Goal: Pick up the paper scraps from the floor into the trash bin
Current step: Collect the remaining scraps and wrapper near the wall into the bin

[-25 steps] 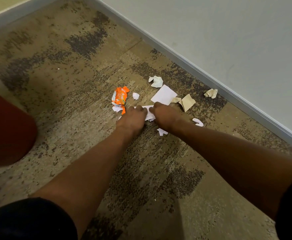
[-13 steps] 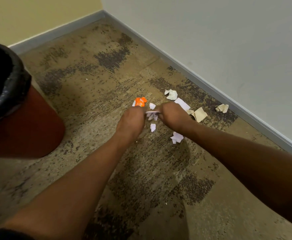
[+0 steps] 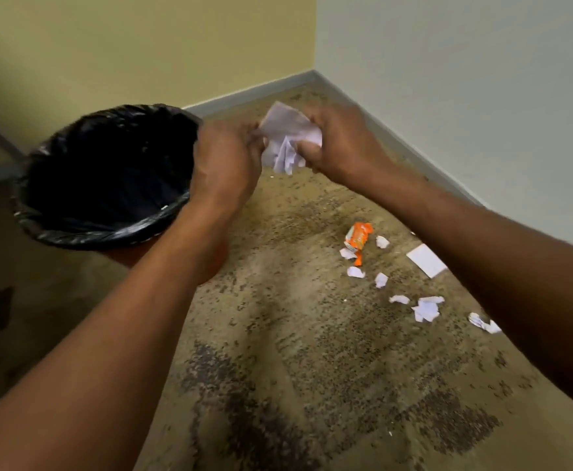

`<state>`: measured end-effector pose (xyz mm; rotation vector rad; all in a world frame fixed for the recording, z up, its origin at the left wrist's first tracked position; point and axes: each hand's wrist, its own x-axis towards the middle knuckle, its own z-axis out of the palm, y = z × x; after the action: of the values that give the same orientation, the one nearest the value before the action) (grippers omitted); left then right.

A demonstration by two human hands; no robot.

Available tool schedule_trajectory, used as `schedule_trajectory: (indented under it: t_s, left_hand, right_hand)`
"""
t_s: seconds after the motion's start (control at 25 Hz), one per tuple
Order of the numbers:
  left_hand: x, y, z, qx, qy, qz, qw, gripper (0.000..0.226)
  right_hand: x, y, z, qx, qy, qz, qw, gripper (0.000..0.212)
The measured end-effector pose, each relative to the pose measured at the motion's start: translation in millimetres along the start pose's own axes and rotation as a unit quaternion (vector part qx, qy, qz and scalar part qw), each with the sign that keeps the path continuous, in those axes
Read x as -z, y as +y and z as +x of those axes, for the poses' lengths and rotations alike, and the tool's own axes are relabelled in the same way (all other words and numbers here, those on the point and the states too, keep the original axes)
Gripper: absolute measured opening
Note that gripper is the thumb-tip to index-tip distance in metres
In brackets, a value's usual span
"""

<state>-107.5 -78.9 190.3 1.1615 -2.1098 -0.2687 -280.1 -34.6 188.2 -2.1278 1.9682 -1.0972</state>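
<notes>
Both hands, left hand (image 3: 225,158) and right hand (image 3: 341,144), clutched a wad of paper scraps (image 3: 286,141) just beside the trash bin (image 3: 104,232); it needed carrying fully over the opening before release.

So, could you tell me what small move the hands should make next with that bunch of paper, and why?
Probably carry the white paper bunch leftward over the trash bin and let go. The left hand and right hand both grip it just right of the bin's open, black-lined mouth, not yet above it, and more scraps lie on the floor.
</notes>
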Motion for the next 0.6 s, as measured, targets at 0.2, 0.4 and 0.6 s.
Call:
schedule_trajectory:
  t_s: [0.2, 0.4, 0.6]
  left_hand:
    - [67, -55, 11, 0.056, 0.083, 0.059, 0.993, 0.017]
    - [97, -105, -16, 0.132, 0.085, 0.089, 0.984, 0.021]
    - [113, -129, -36, 0.197, 0.041, 0.102, 0.974, 0.021]
  right_hand:
    - [-32, -64, 54, 0.037, 0.015, 0.042, 0.998, 0.014]
    - [-95, -110, 64, 0.040, -0.027, 0.096, 0.994, 0.001]
    - [-129, -119, 60, 0.037, -0.068, 0.068, 0.995, 0.014]
